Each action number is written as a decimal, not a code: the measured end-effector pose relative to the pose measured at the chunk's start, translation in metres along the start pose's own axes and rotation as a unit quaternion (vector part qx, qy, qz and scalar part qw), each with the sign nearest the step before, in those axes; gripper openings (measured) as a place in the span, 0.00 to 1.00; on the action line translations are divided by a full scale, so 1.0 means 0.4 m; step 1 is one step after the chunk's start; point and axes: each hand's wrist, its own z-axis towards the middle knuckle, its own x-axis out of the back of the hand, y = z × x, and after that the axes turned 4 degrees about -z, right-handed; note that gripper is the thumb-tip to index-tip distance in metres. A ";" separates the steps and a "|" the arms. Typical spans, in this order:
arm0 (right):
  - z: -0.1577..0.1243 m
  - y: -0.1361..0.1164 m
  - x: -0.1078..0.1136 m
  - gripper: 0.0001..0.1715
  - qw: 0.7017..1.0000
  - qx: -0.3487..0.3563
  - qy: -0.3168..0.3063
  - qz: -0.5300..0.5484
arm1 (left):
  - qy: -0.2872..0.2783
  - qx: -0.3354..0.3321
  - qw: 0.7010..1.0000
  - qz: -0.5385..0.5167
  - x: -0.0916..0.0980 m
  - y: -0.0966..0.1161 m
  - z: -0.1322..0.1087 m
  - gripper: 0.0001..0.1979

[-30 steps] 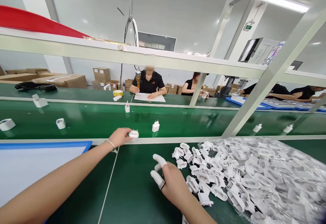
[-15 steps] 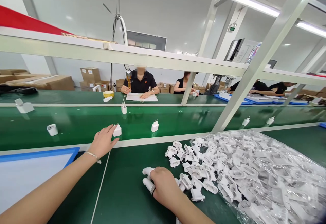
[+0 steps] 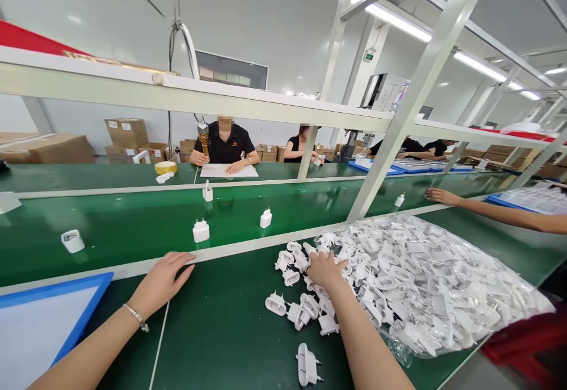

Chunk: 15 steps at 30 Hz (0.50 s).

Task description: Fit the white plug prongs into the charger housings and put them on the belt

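My left hand (image 3: 165,282) is open and empty, fingers stretched toward the pale rail along the belt. Just beyond it, a white plug adapter (image 3: 201,231) stands on the green belt with its pins up, apart from my fingers. My right hand (image 3: 326,269) reaches into a heap of white plug shells with pins (image 3: 305,310), its fingers apart and its tips partly lost among them. White covers sit on some of those fingers. One loose plug shell (image 3: 307,365) lies close to my right forearm. Clear plastic bagging (image 3: 443,283) covers much of the heap.
More white adapters (image 3: 266,218) stand along the belt (image 3: 146,213). A blue-edged tray (image 3: 53,298) lies at left. A slanted metal post (image 3: 398,106) rises behind the heap. A co-worker (image 3: 225,142) sits opposite; another person's arm (image 3: 491,210) reaches over the belt at right.
My left hand has drawn back from the adapter, which stays on the belt. My right hand has moved forward and right into the heap. The view has turned right, revealing another person's arm.
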 end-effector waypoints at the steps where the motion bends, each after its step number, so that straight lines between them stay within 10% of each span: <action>1: 0.000 -0.003 -0.007 0.22 1.000 0.005 -0.001 0.003 | -0.004 0.001 1.000 -0.004 0.000 0.002 -0.001 0.28; 7: 0.005 -0.024 -0.015 0.21 0.998 0.049 0.015 0.024 | -0.025 -0.003 1.000 -0.009 -0.002 0.000 -0.002 0.27; 15: 0.109 0.118 0.004 0.21 0.994 -0.112 0.012 0.013 | -0.039 0.001 0.999 -0.002 0.000 -0.016 0.001 0.28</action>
